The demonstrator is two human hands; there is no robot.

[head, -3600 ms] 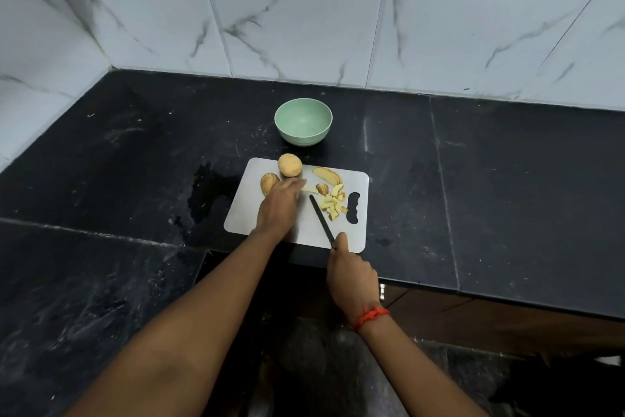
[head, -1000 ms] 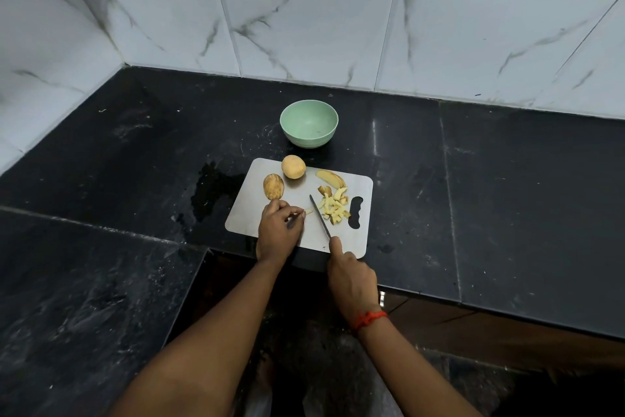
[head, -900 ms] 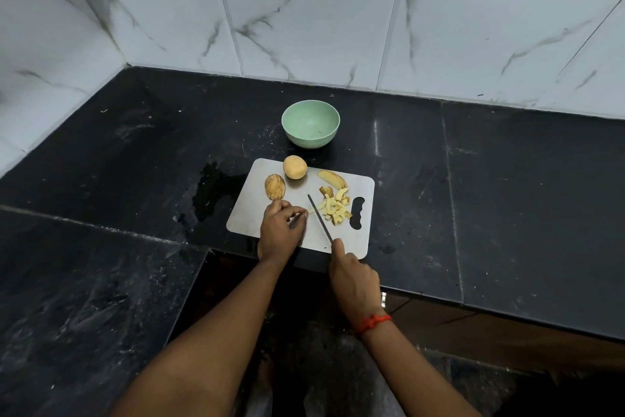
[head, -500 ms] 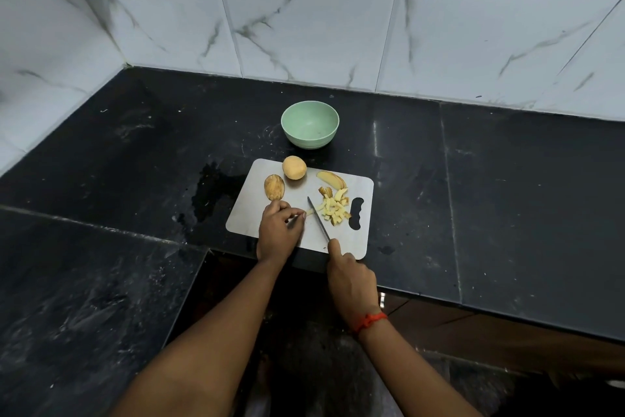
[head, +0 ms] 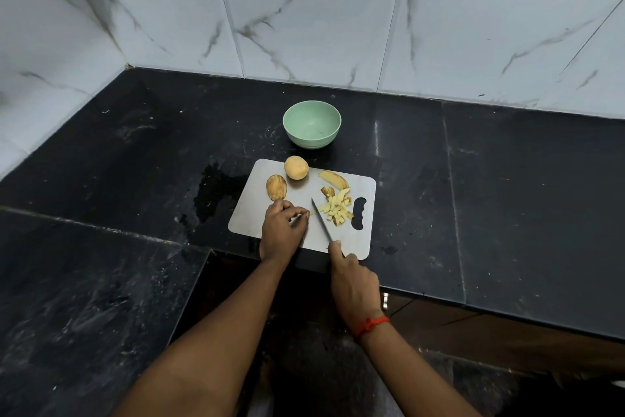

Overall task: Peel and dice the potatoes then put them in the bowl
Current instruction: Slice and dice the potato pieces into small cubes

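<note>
Fingers (head: 297, 212) of your left hand (head: 282, 230) curl down, pinching a thin potato strip (head: 313, 212) on the cutting board (head: 250, 214), while your right hand (head: 353, 284) grips the knife (head: 321, 220), blade beside the diced pile (head: 334, 210), with the green bowl (head: 309, 143) behind the board.

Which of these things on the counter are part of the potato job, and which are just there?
In the job: knife in the right hand; potato strip pinched by the left hand; diced pieces; potato wedge; round potato; brown-skinned potato; cutting board; empty green bowl.
Just there: wet patch on the counter; tiled wall; red wrist thread.
</note>
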